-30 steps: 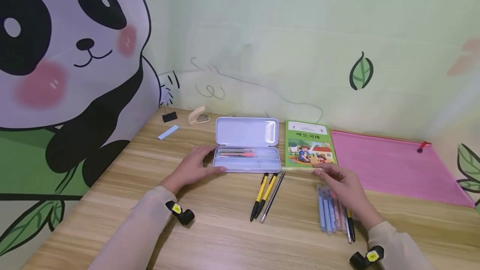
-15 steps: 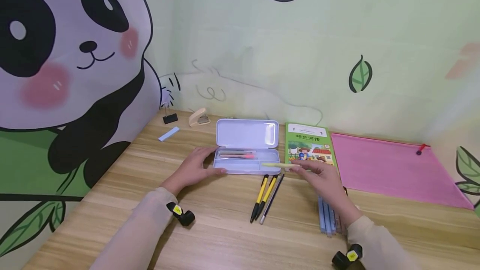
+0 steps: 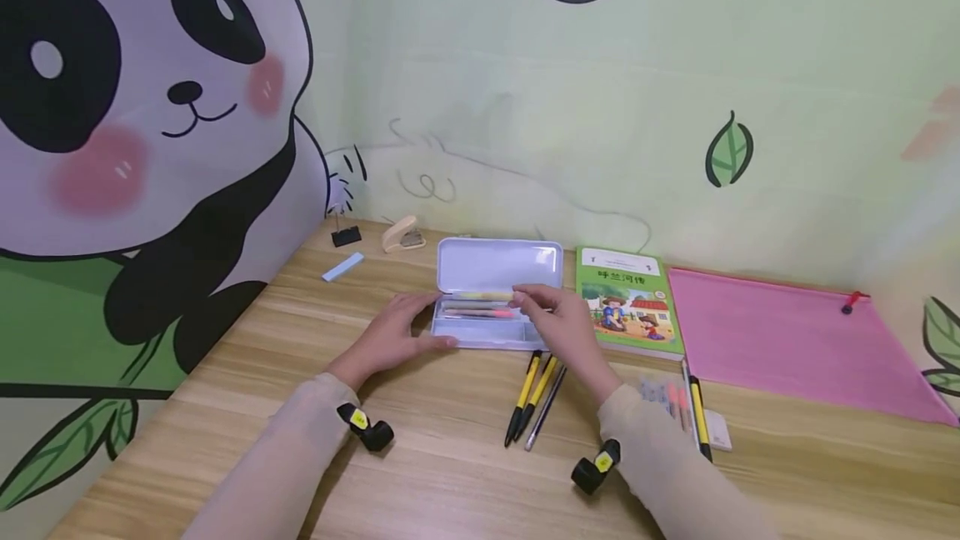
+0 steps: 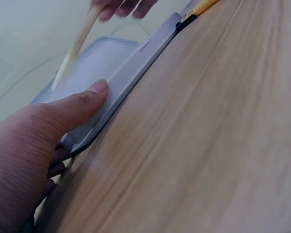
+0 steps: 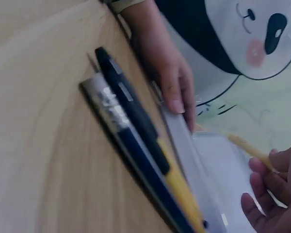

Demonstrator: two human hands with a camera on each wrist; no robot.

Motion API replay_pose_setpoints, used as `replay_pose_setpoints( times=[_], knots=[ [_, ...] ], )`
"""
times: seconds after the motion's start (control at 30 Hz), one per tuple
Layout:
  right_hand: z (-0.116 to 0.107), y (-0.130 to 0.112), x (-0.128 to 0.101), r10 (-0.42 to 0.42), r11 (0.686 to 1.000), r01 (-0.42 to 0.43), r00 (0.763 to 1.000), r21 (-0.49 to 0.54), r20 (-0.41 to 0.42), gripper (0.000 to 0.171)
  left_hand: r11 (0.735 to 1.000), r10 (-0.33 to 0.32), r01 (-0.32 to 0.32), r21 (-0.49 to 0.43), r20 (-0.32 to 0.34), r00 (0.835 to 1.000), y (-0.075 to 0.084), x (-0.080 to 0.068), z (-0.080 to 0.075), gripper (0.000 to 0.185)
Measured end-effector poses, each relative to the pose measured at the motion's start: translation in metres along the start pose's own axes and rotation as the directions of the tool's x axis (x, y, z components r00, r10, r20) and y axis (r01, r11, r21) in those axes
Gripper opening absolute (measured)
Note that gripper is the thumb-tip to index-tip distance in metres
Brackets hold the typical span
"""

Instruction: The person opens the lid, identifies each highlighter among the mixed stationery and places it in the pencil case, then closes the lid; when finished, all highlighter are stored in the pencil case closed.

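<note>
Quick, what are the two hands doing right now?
Left hand: open, fingers resting against the pencil case.
Right hand: pinching a yellow pen above the case.

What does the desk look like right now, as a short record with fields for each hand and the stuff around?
left hand: rests on the pencil case, thumb on its front edge
right hand: pinches a yellow pen over the case
case: lid open, pens inside
desk: three pens by the case
right of case: green book, pink folder

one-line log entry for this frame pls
left hand: steadies pencil case, thumb on front edge | right hand: pinches yellow pen over case | beside: yellow-black pens on desk
</note>
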State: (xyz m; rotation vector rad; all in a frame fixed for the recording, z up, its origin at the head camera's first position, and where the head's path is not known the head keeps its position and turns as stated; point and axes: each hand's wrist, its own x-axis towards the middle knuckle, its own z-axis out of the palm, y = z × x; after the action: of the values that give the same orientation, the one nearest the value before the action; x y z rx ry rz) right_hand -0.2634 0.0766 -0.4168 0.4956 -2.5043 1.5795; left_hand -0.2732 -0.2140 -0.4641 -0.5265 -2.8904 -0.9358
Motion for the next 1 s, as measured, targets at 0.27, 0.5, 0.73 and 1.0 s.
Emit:
replay_pose_setpoints(
  times=[0.27,0.5,0.73,1.0],
  knots=[
    [0.018,0.020,0.009,-0.098,0.994,0.092,0.989,-0.065,-0.107,0.013,1.000,-0.011,0.011,0.005,0.007,1.000,0.002,0.002,0.002,0.099],
    [0.018,0.029,0.010,-0.142,0.983,0.130,0.986,-0.127,-0.092,0.013,1.000,0.008,-0.008,0.013,-0.001,1.000,0.003,0.003,0.000,0.100],
    [0.021,0.032,0.009,-0.173,0.969,0.160,0.983,-0.188,-0.055,0.011,1.000,-0.004,0.004,0.011,0.009,1.000,0.001,0.002,0.001,0.100],
    [0.023,0.034,0.008,-0.199,0.949,0.181,0.979,-0.259,-0.046,0.016,1.000,0.000,0.000,-0.003,0.002,1.000,0.001,0.000,0.000,0.099]
  ],
)
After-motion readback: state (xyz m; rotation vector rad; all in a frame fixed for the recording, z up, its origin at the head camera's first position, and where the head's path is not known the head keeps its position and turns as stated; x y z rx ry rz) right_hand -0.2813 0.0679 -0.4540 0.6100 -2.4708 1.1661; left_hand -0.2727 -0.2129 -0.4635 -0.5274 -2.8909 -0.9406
